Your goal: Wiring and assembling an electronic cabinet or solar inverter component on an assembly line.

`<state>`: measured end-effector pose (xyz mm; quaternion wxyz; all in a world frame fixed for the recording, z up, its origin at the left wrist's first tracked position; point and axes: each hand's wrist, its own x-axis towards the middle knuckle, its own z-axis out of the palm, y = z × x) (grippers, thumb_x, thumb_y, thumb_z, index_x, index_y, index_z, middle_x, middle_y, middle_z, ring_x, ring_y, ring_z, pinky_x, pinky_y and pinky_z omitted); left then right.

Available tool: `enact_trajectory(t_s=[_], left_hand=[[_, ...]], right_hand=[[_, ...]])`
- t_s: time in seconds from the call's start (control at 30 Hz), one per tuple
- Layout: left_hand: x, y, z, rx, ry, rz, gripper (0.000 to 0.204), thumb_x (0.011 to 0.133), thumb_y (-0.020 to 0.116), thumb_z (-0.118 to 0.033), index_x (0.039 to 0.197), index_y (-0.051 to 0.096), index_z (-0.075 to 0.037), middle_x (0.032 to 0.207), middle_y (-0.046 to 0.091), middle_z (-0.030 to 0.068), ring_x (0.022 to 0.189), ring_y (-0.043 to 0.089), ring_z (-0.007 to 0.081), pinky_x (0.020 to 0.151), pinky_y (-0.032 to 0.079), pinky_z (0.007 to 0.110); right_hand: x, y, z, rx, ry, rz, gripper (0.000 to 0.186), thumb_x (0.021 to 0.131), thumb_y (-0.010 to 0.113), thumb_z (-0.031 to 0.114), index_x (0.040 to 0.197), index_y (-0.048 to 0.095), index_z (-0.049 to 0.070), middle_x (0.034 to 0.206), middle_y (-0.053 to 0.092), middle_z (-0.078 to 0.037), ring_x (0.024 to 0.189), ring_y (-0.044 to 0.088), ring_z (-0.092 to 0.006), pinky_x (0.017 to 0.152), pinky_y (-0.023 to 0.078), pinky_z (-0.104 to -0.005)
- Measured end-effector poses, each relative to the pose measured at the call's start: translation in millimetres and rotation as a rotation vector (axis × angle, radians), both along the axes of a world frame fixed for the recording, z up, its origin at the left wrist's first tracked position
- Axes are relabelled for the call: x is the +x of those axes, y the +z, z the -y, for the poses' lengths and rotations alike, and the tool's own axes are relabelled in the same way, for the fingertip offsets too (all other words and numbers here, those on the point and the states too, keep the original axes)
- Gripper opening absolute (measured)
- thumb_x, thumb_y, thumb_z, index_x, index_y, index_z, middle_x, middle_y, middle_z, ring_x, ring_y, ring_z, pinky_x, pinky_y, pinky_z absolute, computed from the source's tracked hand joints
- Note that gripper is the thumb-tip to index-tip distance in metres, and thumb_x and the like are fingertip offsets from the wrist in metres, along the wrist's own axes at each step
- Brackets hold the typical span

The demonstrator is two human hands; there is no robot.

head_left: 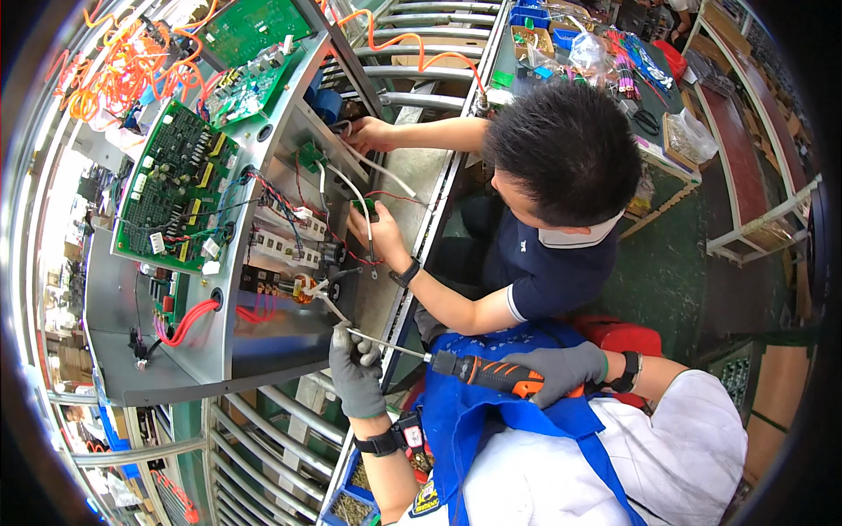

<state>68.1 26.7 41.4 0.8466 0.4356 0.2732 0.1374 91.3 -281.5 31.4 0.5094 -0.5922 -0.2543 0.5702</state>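
Note:
In its grey glove, my right hand (561, 372) is wrapped round the handle of an orange-and-black power screwdriver (491, 374). Its long metal bit (395, 347) points left toward the metal cabinet (279, 346). My left hand (357, 375), gloved too, has its thumb and finger pinched at the bit's tip. The end of a white-sleeved cable (330, 306) from the cabinet also meets those fingertips; what exactly they grip is too small to make out. Across from me, a co-worker's hand (381, 235) holds a small green circuit board (365, 209); their other hand (372, 135) reaches into the cabinet.
Green circuit boards (175, 188) and tangled orange cables (118, 74) sit on the cabinet, which rests on a roller conveyor (272, 438). The co-worker (561, 202) is close at my front right. Trays of small parts (355, 508) lie beside my left forearm. A cluttered workbench (605, 66) stands behind.

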Motion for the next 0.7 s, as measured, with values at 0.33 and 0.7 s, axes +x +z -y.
enact_trajectory(t_s=[0.33,0.7], left_hand=[[-1,12,7,-0.074,-0.002,0.057,0.021,0.095,0.059,-0.024,0.102,0.058,-0.004,0.076,0.051,-0.0013,0.063,0.045,0.0051,0.045,0.035,0.014],[-10,-6,-2,-0.024,0.03,0.04,0.026,0.094,0.058,-0.029,0.104,0.057,-0.005,0.078,0.047,-0.0021,0.065,0.042,0.0056,0.049,0.031,0.017]], right_hand=[[-3,-2,2,0.044,-0.011,0.007,0.079,0.071,0.081,0.039,0.13,0.043,0.002,0.107,0.054,-0.007,0.097,0.051,-0.0163,0.085,0.043,-0.0307],[-2,5,1,-0.009,0.035,0.057,0.083,0.071,0.081,0.04,0.134,0.041,0.003,0.108,0.055,-0.008,0.098,0.052,-0.0175,0.086,0.043,-0.0315]])
